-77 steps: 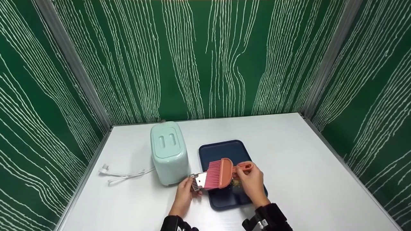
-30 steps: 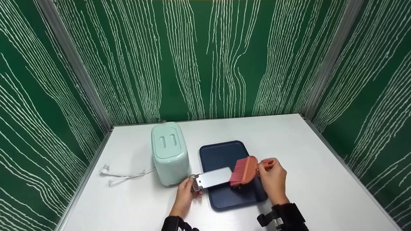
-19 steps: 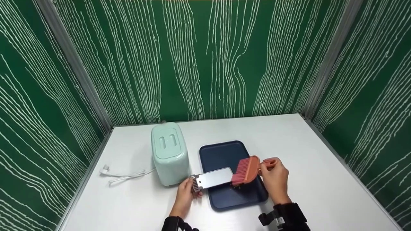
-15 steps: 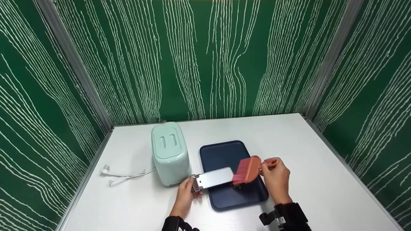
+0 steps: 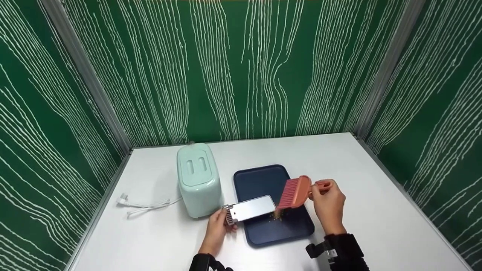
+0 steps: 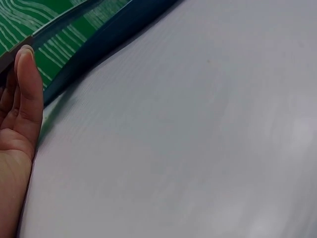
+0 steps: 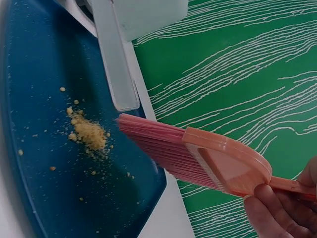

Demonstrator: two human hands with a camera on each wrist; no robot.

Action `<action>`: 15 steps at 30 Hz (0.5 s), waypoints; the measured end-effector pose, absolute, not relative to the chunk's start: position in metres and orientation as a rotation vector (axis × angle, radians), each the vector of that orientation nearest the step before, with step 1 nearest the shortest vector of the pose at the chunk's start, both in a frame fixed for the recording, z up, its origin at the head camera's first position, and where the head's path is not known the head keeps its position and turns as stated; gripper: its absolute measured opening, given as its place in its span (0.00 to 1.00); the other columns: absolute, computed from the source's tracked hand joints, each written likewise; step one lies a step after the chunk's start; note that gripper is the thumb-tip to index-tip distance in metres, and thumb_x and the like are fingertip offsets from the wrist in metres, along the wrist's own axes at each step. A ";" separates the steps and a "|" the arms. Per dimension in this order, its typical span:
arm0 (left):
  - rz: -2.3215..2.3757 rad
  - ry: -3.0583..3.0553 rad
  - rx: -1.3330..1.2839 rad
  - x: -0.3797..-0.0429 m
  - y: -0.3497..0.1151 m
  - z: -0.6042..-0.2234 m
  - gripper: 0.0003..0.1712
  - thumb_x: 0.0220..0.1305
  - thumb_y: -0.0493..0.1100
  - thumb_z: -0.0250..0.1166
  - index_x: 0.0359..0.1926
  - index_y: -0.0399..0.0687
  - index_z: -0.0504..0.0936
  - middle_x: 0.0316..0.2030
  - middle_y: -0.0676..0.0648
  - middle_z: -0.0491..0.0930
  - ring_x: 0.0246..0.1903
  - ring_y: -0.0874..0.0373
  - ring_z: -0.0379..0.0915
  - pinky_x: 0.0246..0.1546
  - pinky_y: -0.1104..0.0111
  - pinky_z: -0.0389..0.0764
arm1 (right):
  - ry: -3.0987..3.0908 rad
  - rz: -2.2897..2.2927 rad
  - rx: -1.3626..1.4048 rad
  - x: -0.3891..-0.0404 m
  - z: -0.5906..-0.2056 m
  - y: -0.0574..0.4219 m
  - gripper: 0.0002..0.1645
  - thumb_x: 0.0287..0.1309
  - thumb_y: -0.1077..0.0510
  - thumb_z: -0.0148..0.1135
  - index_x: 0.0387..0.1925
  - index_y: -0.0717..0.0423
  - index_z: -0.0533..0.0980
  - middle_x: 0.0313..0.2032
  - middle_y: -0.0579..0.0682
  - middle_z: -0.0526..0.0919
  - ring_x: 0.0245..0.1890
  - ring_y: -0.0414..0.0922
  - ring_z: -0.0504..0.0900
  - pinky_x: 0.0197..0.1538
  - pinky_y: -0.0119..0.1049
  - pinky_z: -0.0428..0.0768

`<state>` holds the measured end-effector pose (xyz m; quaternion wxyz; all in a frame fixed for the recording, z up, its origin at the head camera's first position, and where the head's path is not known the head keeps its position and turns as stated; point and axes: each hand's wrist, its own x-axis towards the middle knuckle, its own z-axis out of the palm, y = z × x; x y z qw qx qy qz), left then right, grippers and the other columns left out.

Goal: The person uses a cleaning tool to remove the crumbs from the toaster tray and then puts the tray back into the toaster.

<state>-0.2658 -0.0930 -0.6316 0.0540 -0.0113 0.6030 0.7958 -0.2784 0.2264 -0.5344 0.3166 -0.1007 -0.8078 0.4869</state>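
My left hand pinches the grey slotted end of a flat, shiny metal crumb tray, which reaches out over the dark blue tray. In my right hand is the handle of a small orange brush with pink bristles. The bristle tips sit right at the free end of the crumb tray. Under that end, a heap of yellowish crumbs lies on the blue tray, with finer bits scattered around it. In the left wrist view, only part of the left hand shows at the left edge.
A mint-green toaster with a slotted top cover stands just left of the blue tray. Its white cord and plug lie on the white table farther left. Green walls with white lines enclose the table.
The brush has swept rightward along the crumb tray and off its free end, then lifted slightly, uncovering the crumb heap. My left hand and the crumb tray have barely moved.
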 end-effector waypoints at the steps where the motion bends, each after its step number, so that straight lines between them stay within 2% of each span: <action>1: 2.417 1.836 -0.031 -0.266 -0.093 -0.632 0.26 0.79 0.49 0.44 0.61 0.29 0.69 0.32 0.45 0.81 0.26 0.56 0.78 0.31 0.66 0.82 | -2.118 1.296 -0.264 -0.279 -0.533 0.226 0.03 0.60 0.64 0.59 0.36 0.60 0.76 0.26 0.54 0.84 0.20 0.37 0.84 0.23 0.24 0.80; 8: 2.408 1.845 -0.017 -0.266 -0.093 -0.632 0.27 0.79 0.50 0.45 0.60 0.29 0.70 0.33 0.44 0.81 0.26 0.57 0.78 0.31 0.66 0.82 | -2.059 1.449 -0.189 -0.277 -0.530 0.209 0.05 0.62 0.66 0.59 0.39 0.64 0.76 0.30 0.59 0.84 0.25 0.43 0.86 0.28 0.26 0.83; 13: 2.403 1.844 -0.023 -0.266 -0.094 -0.633 0.27 0.79 0.50 0.45 0.60 0.30 0.70 0.34 0.43 0.82 0.27 0.56 0.78 0.31 0.66 0.83 | -2.039 1.580 -0.120 -0.274 -0.535 0.185 0.04 0.62 0.66 0.62 0.39 0.64 0.77 0.30 0.58 0.85 0.26 0.46 0.86 0.29 0.33 0.85; 15: 2.407 1.839 -0.032 -0.266 -0.093 -0.633 0.26 0.79 0.50 0.45 0.59 0.30 0.70 0.33 0.44 0.82 0.26 0.56 0.78 0.31 0.66 0.83 | -1.993 1.706 -0.110 -0.273 -0.536 0.173 0.06 0.63 0.66 0.62 0.40 0.66 0.76 0.31 0.61 0.85 0.27 0.46 0.87 0.31 0.37 0.86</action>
